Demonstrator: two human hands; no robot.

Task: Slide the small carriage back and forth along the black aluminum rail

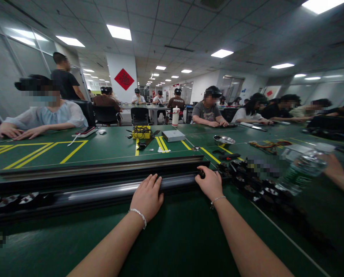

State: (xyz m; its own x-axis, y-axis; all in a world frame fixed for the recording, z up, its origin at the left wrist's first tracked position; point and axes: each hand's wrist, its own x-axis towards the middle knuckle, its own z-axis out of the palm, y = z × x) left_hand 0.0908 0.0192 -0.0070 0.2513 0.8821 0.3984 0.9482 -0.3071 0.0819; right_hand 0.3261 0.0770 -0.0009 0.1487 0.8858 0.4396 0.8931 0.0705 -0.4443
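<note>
A long, glossy black tube (102,192) lies across the green table in front of me. My left hand (147,196) rests on its middle, the fingers stretched out flat over the top and the thumb on the near side. At the tube's right end, my right hand (211,182) is closed with the fingers curled around a small dark part (201,174). Whether that part is joined to the tube I cannot tell. Just beyond the tube runs a long dark rail with a metallic strip (102,167), nearly parallel to it.
Blurred black parts (255,188) lie to the right, near another person's hand (333,169) and a clear plastic bottle (303,169). Farther back are a metal bowl (224,140), a grey box (173,135) and a yellow box with cables (141,132). People sit across the table.
</note>
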